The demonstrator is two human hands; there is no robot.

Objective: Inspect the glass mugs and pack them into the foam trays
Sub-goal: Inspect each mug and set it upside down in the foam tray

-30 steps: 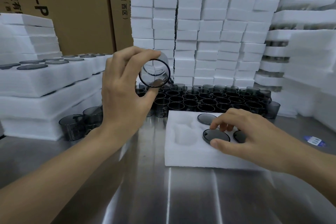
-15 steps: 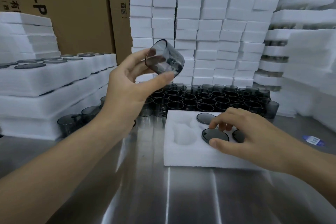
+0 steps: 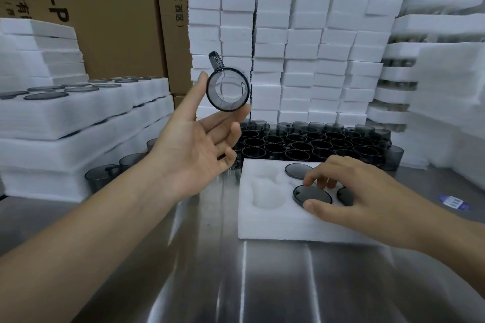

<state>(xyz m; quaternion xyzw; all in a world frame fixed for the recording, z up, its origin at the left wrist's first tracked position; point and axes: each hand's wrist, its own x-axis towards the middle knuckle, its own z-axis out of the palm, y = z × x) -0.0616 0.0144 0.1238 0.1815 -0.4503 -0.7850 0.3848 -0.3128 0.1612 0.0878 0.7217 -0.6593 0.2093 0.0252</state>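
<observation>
While the smoky glass mug (image 3: 227,89) is pinched between the thumb tip and one fingertip of the left hand (image 3: 194,149), palm up and the other fingers spread, it is held in the air, handle upward, a round end turned to the eye. So light a hold is best firmed before lowering. The empty pocket (image 3: 266,189) at the left of the foam tray (image 3: 265,220) seems meant for it. The tray is steadied by the right hand (image 3: 359,191), curled thumb and fingertips set round a seated mug (image 3: 312,194).

Bright light, glare on table (image 3: 262,283), edges warped.
</observation>
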